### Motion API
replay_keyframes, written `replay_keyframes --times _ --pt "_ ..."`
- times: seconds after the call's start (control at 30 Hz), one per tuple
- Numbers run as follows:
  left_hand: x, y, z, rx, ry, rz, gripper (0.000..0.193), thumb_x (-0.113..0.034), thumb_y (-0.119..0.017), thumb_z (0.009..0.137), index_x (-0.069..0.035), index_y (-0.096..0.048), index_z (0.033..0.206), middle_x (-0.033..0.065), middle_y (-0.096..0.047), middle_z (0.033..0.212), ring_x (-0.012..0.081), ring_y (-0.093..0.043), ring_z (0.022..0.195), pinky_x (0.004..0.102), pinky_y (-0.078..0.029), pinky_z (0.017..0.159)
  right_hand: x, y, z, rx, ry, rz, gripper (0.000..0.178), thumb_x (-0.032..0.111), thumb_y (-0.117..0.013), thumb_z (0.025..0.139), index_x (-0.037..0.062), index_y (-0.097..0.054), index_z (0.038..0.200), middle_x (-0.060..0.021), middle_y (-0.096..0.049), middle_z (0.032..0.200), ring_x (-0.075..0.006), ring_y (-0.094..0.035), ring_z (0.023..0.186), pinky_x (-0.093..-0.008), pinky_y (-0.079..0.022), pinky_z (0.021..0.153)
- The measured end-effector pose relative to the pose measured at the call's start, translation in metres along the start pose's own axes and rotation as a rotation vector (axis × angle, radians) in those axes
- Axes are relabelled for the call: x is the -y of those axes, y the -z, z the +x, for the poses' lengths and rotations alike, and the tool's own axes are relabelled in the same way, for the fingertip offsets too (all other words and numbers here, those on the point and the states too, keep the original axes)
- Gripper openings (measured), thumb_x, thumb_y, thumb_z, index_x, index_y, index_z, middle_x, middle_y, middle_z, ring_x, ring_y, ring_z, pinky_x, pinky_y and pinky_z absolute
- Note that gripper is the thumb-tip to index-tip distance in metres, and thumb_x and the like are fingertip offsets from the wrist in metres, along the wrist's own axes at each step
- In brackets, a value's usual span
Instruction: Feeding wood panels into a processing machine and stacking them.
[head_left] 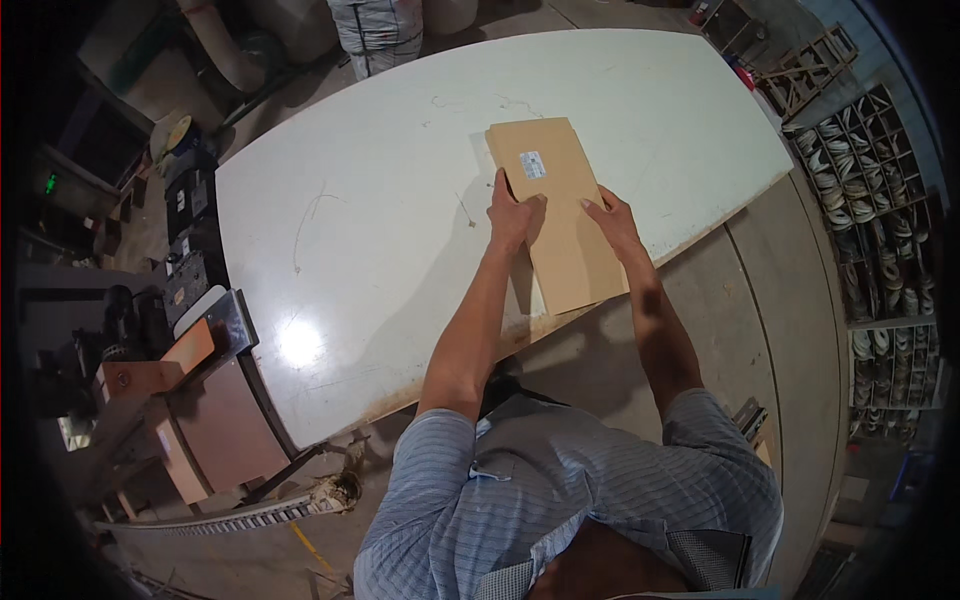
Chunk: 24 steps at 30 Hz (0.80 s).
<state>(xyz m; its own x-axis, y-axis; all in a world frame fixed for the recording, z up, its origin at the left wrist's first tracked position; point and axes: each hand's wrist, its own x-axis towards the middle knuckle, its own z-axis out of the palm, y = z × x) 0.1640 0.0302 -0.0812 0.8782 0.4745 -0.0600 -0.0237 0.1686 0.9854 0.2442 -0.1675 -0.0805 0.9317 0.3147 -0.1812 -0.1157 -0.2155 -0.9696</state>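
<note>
A flat brown cardboard box [572,240], long and narrow, lies lengthwise over the near edge of a white-topped table [360,260]. A small white printed label [533,165] sits near its far end. My left hand [515,212] grips the box's left side, thumb on top and fingers down along the edge. On the opposite side my right hand [612,220] holds the right edge, its thumb also pressed on the top face. Whatever part of the fingers goes under the box is hidden.
Loose threads [308,225] lie on the tabletop. At the left stands dark machinery [190,285] beside brown panels [225,425]. A rack [880,200] with coiled bundles lines the right wall. A white woven sack [378,35] stands beyond the table's far edge.
</note>
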Motion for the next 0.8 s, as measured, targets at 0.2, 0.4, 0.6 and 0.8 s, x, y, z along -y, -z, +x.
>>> replay_keyframes --times 0.2,0.4,0.6,0.8 --pt "0.006 0.037 -0.007 0.009 -0.031 -0.083 0.057 -0.001 -0.067 0.081 -0.003 -0.048 0.135 0.0137 -0.064 0.122 0.0214 -0.061 0.115 0.0351 -0.049 0.097 0.002 -0.027 -0.003 0.107 0.032 0.026 0.043 0.017 -0.067 0.095 0.0000 -0.058 0.134 -0.0059 -0.069 0.116 -0.0130 -0.063 0.100 -0.0290 -0.052 0.087" --pt "0.078 0.037 -0.078 -0.035 -0.154 0.391 0.066 -0.026 -0.070 0.088 0.002 -0.045 0.142 0.0182 -0.060 0.135 0.0278 -0.056 0.124 0.0382 -0.046 0.103 -0.087 0.051 0.060 0.063 0.659 -0.866 0.040 0.017 -0.049 0.102 0.0012 -0.054 0.138 -0.0194 -0.060 0.134 -0.0309 -0.056 0.125 -0.0416 -0.041 0.110" --pt "-0.007 0.174 -0.219 -0.315 0.045 0.107 0.055 -0.016 -0.074 0.088 -0.005 -0.054 0.137 0.0094 -0.065 0.114 0.0165 -0.063 0.097 0.0320 -0.054 0.081 -0.054 0.001 0.027 -0.060 0.399 -0.804 0.052 0.038 -0.047 0.104 -0.0001 -0.052 0.139 -0.0220 -0.058 0.136 -0.0358 -0.055 0.125 -0.0413 -0.042 0.106" --pt "-0.052 0.435 -0.332 -1.321 -0.305 1.033 0.056 -0.021 -0.074 0.084 0.002 -0.055 0.132 0.0205 -0.059 0.130 0.0383 -0.057 0.120 0.0449 -0.045 0.102 0.004 -0.018 0.001 -0.304 0.288 -1.114 0.056 0.042 -0.051 0.102 0.0008 -0.050 0.140 -0.0232 -0.062 0.125 -0.0333 -0.063 0.110 -0.0428 -0.047 0.098"
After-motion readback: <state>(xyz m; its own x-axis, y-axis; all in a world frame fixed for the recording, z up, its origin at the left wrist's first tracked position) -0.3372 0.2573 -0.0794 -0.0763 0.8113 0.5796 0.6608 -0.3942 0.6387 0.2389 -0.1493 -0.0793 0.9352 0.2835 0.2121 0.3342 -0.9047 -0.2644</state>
